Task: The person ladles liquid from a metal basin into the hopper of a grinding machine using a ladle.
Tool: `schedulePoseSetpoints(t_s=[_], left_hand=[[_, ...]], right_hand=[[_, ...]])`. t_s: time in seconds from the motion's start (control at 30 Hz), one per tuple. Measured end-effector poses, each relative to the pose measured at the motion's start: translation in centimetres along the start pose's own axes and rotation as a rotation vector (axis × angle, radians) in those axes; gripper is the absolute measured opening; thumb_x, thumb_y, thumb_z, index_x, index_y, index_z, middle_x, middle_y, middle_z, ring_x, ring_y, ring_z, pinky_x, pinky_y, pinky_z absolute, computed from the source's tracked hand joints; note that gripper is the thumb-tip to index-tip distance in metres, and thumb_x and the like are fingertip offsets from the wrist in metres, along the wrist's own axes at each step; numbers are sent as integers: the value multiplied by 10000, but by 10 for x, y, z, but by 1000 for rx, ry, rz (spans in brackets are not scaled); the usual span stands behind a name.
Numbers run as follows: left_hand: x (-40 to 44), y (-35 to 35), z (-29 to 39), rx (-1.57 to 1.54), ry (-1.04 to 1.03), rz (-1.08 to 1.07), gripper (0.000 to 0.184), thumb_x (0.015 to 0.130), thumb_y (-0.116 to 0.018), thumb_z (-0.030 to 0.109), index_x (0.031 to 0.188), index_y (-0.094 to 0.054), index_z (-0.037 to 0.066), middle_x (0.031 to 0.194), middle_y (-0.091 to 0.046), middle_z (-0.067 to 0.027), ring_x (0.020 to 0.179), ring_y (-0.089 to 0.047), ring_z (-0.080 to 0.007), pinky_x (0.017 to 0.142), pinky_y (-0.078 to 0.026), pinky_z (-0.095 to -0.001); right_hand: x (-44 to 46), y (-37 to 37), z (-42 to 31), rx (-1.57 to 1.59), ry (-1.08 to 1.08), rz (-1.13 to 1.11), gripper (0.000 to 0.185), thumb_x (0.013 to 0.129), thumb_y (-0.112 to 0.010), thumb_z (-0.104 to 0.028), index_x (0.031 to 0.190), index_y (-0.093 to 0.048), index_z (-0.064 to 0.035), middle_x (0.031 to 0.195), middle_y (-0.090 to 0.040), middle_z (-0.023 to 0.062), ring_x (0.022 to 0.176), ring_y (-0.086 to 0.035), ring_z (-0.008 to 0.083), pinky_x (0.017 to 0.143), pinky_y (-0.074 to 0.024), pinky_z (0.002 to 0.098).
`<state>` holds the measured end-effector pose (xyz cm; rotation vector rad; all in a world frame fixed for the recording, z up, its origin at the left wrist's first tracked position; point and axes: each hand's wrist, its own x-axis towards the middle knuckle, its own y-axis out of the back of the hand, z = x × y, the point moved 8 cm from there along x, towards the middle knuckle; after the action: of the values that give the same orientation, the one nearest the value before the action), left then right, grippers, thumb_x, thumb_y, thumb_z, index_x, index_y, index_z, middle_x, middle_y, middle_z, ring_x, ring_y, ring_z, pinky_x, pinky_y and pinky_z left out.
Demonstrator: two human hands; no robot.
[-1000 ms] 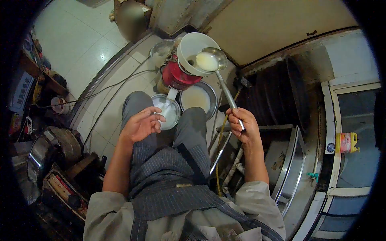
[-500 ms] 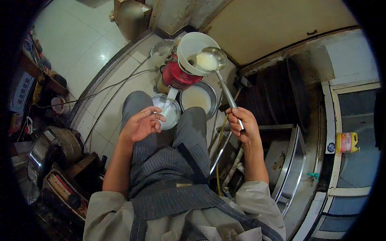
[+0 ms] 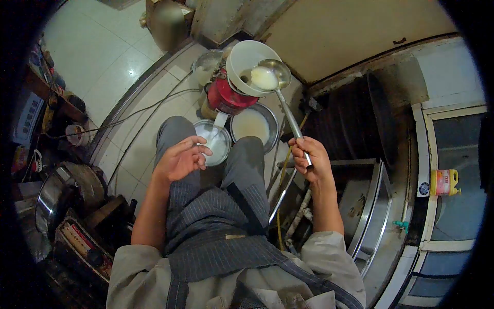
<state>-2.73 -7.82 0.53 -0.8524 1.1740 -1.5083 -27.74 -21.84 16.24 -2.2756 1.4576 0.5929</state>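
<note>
My right hand point(image 3: 312, 159) is wrapped round the handle of a metal ladle point(image 3: 290, 116). Its bowl, with pale creamy liquid in it, is tilted over the rim of a white funnel-shaped hopper point(image 3: 242, 61). Under the hopper is a red grinding machine point(image 3: 226, 98) with a pale spout point(image 3: 221, 120). A metal bowl point(image 3: 226, 138) of whitish liquid sits below the spout, and beside it a larger metal basin point(image 3: 276, 129) holds cream-coloured liquid. Over my left knee, my left hand point(image 3: 185, 158) is empty with curled fingers apart, near the smaller bowl.
A cable point(image 3: 139, 111) runs across the tiled floor to the left. Metal pots point(image 3: 54, 198) and clutter line the left side. At right are a large dark round vessel point(image 3: 355, 121), a steel stand point(image 3: 378, 206) and a yellow jug point(image 3: 445, 183).
Almost nothing differs. The ladle stays tilted at the hopper, and both hands hold nearly the same positions.
</note>
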Motion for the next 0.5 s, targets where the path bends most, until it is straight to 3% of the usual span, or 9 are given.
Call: schedulePoseSetpoints(t_s=[0.5], left_hand=[[0, -3, 1, 7, 0, -11, 336, 997, -477, 282, 1238, -518, 51, 1140, -598, -214, 826, -629, -242, 820, -513, -406]], right_hand=[[2, -1, 0, -28, 4, 3, 200, 956, -558, -181, 970, -551, 18, 628, -517, 10, 415, -441, 69, 342, -341, 228]])
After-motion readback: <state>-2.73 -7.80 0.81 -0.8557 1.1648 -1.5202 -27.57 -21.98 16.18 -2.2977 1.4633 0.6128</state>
